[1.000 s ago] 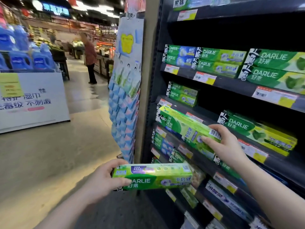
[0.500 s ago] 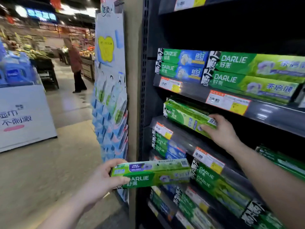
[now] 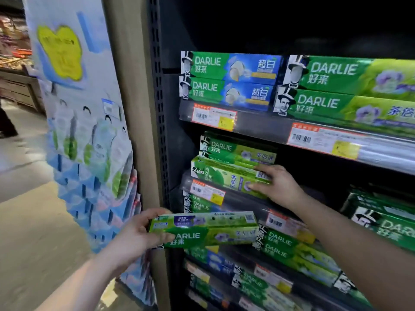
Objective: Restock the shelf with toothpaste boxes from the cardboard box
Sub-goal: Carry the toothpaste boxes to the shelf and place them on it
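My right hand (image 3: pixel 277 185) grips the right end of a green toothpaste box (image 3: pixel 226 177), which lies at the front left of the second shelf (image 3: pixel 244 204), in front of two stacked matching boxes (image 3: pixel 238 150). My left hand (image 3: pixel 139 237) holds the left end of another green toothpaste box (image 3: pixel 208 230) level in the air, in front of the shelf below. The cardboard box is out of view.
Dark shelving holds rows of green and blue toothpaste boxes (image 3: pixel 229 79) above and below, with price tags (image 3: pixel 214 118) on the shelf edges. A hanging rack of toothbrush packs (image 3: pixel 89 140) stands at the left of the beige upright. Open aisle floor (image 3: pixel 29 232) lies further left.
My right hand has pushed its box further onto the second shelf, against the stacked boxes. The view has moved closer to the shelving. My left hand keeps its box at about the same height.
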{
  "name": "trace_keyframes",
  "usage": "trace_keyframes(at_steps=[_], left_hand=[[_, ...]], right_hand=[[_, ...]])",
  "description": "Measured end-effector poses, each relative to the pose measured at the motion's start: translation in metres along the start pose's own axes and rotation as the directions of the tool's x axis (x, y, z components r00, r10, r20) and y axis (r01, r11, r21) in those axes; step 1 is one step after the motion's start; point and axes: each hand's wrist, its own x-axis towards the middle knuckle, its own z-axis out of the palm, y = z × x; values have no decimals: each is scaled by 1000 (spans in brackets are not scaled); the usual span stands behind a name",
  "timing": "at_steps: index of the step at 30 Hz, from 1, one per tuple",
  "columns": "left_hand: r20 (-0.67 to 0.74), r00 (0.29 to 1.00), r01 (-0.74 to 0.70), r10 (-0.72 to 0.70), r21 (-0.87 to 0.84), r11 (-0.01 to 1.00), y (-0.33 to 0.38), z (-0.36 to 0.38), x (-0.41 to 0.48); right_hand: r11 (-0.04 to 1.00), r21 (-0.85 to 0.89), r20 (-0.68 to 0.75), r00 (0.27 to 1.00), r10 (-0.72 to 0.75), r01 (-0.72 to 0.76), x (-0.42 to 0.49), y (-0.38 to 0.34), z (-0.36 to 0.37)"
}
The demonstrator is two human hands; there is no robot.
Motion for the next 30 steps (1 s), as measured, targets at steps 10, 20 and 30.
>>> trace_keyframes(at_steps=[10,20,30], left_hand=[[159,981,-105,109,-35,994,2,-38,60],[228,929,-284,291,-64,957,58,-8,122],[271,946,-172,175,-36,984,86,6,174]], right_hand=[[991,-27,-177,977,121,-128,-11,-20,9],[950,-69,-407,878,253,-305,-66,-1,-34],[935,-101,-329,899,290,-339,-79,2,-32]])
